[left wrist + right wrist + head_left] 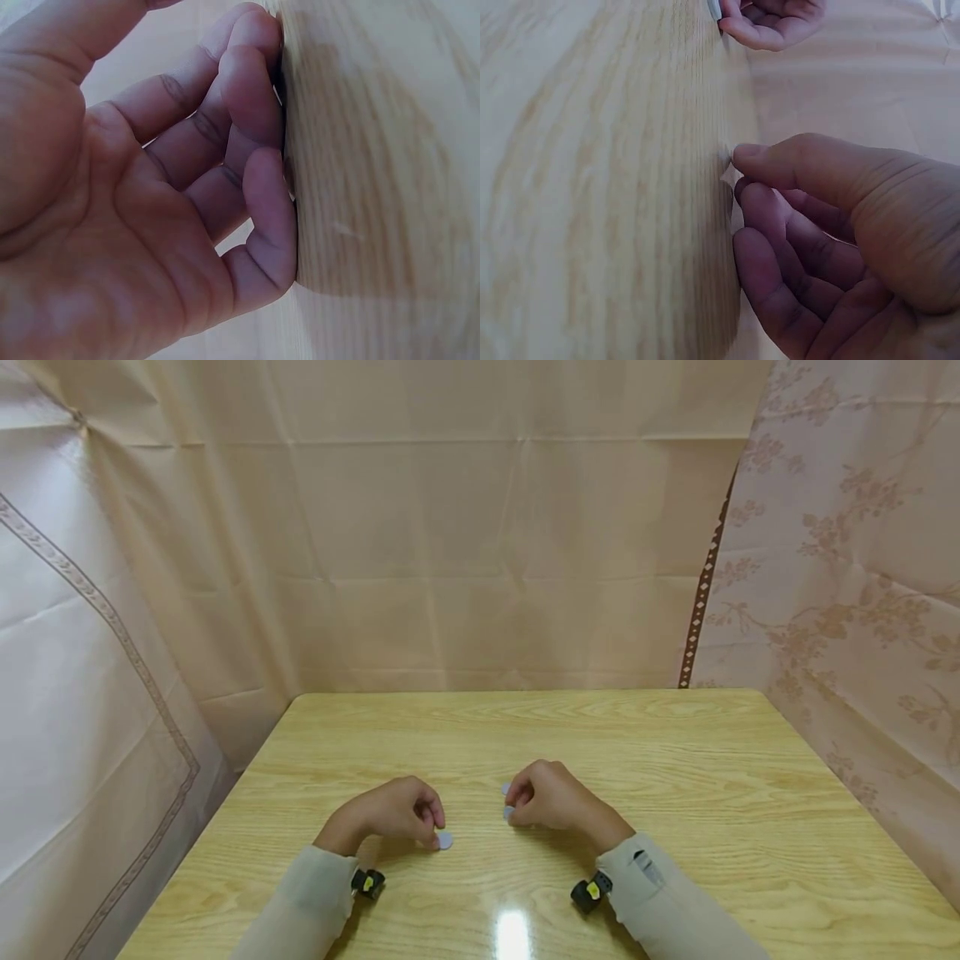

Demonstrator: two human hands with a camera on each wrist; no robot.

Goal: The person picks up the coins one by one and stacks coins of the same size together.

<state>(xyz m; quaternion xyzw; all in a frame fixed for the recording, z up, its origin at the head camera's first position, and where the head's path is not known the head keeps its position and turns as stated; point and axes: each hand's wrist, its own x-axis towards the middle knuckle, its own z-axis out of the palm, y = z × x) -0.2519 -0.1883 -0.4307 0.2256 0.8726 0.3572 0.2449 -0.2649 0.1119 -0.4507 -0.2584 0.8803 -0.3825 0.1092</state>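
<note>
Each grip is nearly closed: the left hand (399, 811) pinches a white disc (446, 840) by its edge, the right hand (553, 797) a second disc (507, 812); a third disc (505, 788) lies on the counter (645, 735) beside the right fingertips.

**A Curtained Recording Corner**

From where I stand, this looks like a makeshift recording booth; whether it sits inside a home, an office or a lab, I can't tell. Hung sheeting shuts the spot in on three sides. Straight ahead is a plain beige sheet (480, 527), marked by fold creases; on the left, a pale sheet (75, 710) with a patterned band; on the right, a sheet printed with blossom branches (847, 610). Between them stands a wood-grain table (525, 722), bright light glaring off its near part. Small black wrist cameras (368, 883) suggest filming.
</note>
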